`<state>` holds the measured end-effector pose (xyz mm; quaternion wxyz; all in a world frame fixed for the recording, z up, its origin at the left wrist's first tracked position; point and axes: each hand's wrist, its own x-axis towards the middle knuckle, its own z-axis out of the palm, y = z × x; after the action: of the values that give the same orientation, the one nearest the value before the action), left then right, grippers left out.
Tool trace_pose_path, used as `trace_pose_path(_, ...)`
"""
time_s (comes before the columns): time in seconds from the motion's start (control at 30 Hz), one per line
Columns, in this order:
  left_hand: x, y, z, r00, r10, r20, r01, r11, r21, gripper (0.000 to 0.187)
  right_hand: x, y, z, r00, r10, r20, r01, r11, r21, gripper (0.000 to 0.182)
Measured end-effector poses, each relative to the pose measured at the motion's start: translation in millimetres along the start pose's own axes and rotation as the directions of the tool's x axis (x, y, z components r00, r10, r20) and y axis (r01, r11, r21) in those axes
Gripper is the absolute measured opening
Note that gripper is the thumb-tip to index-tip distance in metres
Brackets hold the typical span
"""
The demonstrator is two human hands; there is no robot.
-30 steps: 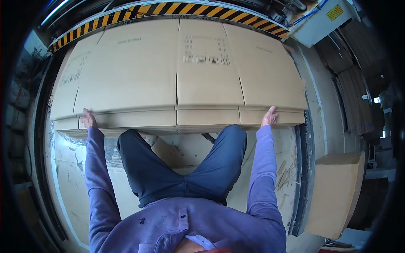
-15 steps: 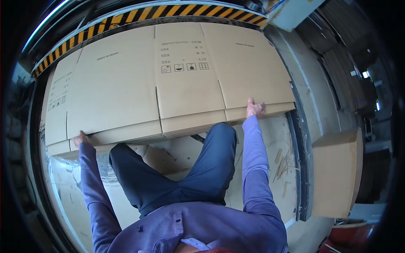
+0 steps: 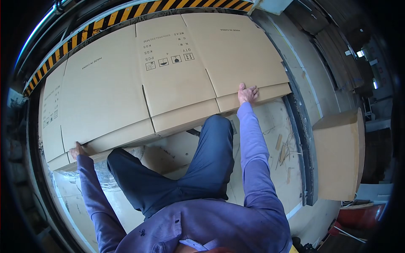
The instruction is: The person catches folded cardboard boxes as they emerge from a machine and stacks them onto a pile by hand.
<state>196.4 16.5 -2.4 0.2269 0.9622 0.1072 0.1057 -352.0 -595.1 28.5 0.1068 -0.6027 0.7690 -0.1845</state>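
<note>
Large flat printed cardboard sheets [image 3: 105, 88] lie stacked across the area before my knees, their near flaps slightly raised. At the stack's near left corner, my left hand [image 3: 76, 150] grips the cardboard edge, thumb on top and the other fingers partly hidden. My right hand [image 3: 248, 94] holds the near edge toward the right end, its thumb stretched over the top sheet. Printed symbols and text show upside down on the middle panel.
Behind the stack runs a yellow-and-black striped bar [image 3: 145, 9]. An open cardboard box [image 3: 339, 156] stands at the right, beyond a dark metal rail [image 3: 304, 156]. Wood splinters [image 3: 282, 154] lie on the pale surface right of my legs. Red object [image 3: 360, 217] at lower right.
The view has turned and shifted, so the stack appears tilted and farther left. Both hands keep their places on the near edge; my right fingers look a little more spread.
</note>
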Motion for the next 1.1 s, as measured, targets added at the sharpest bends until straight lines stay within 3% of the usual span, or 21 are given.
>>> trace_pose_path(0.07, 0, 3, 1, 0.94, 0.146, 0.307, -0.225, 0.944, 0.241, 0.066, 5, 7, 4, 1.0, 0.008, 0.021, -0.008, 1.0, -0.011, 0.084)
trace_pose_path(0.13, -29, 31, -39, 0.83, 0.19, 0.525, -0.526, 0.582, 0.621, 0.077, 7, 8, 9, 0.999, -0.003, 0.049, 0.004, 1.0, -0.019, 0.083)
trace_pose_path(0.2, -22, 19, -22, 0.871, 0.135, 0.473, -0.443, 0.632, 0.635, 0.063, 37, 41, 44, 0.99, -0.117, 0.082, 0.126, 0.986, -0.113, 0.081)
trace_pose_path(0.23, -40, 50, -59, 0.866, 0.12, 0.485, -0.381, 0.786, 0.487, 0.05, 16, 21, 4, 0.936, -0.177, 0.303, 0.282, 0.895, -0.347, 0.078)
trace_pose_path(0.27, -16, 20, -26, 0.85, 0.103, 0.516, -0.4, 0.765, 0.506, 0.065, 15, 23, 12, 0.97, -0.137, 0.202, 0.185, 0.952, -0.244, 0.075)
trace_pose_path(0.3, -1, -12, 14, 0.982, 0.065, 0.175, -0.113, 0.954, 0.276, 0.07, 17, 31, 22, 0.99, -0.126, 0.063, 0.132, 0.986, -0.104, 0.079)
trace_pose_path(0.33, 11, -24, 25, 0.967, 0.047, 0.249, -0.121, 0.95, 0.288, 0.075, 29, 34, 27, 0.977, -0.149, 0.15, 0.173, 0.971, -0.167, 0.083)
trace_pose_path(0.4, -17, 16, -24, 0.946, -0.098, 0.31, 0.097, 0.995, 0.017, 0.075, 45, 45, 49, 0.983, -0.181, -0.04, 0.18, 0.983, -0.023, 0.084)
trace_pose_path(0.5, -45, 39, -54, 0.968, -0.107, 0.227, 0.166, 0.95, -0.263, 0.075, -9, 3, 5, 0.992, -0.114, 0.045, 0.119, 0.986, -0.115, 0.079)
trace_pose_path(0.63, -43, 41, -53, 0.973, -0.111, 0.203, 0.16, 0.957, -0.242, 0.073, 31, 39, 27, 0.974, -0.225, 0.039, 0.228, 0.968, -0.109, 0.074)
trace_pose_path(0.8, -24, 24, -49, 0.919, -0.028, 0.392, 0.082, 0.989, -0.122, 0.068, 49, 62, 44, 0.947, -0.321, 0.008, 0.32, 0.938, -0.135, 0.072)
trace_pose_path(0.9, -8, -9, -6, 0.98, 0.071, 0.186, -0.05, 0.992, -0.114, 0.061, 37, 59, 30, 0.955, -0.294, 0.039, 0.296, 0.952, -0.074, 0.073)
trace_pose_path(0.97, -22, 14, -36, 0.971, 0.073, 0.226, -0.051, 0.994, -0.1, 0.063, 33, 58, 27, 0.956, -0.292, 0.01, 0.292, 0.956, 0.006, 0.074)
trace_pose_path(1.0, -12, -9, -3, 0.989, 0.151, 0.014, -0.15, 0.988, -0.046, 0.064, 20, 50, 20, 0.959, -0.281, 0.023, 0.28, 0.959, 0.049, 0.074)
trace_pose_path(1.03, -20, 10, -30, 0.976, 0.043, 0.213, -0.017, 0.992, -0.123, 0.069, 13, 44, 14, 0.965, -0.262, 0.025, 0.26, 0.964, 0.065, 0.074)
trace_pose_path(1.1, -29, 15, -30, 0.989, 0.026, 0.148, -0.005, 0.99, -0.139, 0.074, 3, 37, 4, 0.97, -0.237, 0.052, 0.232, 0.968, 0.092, 0.074)
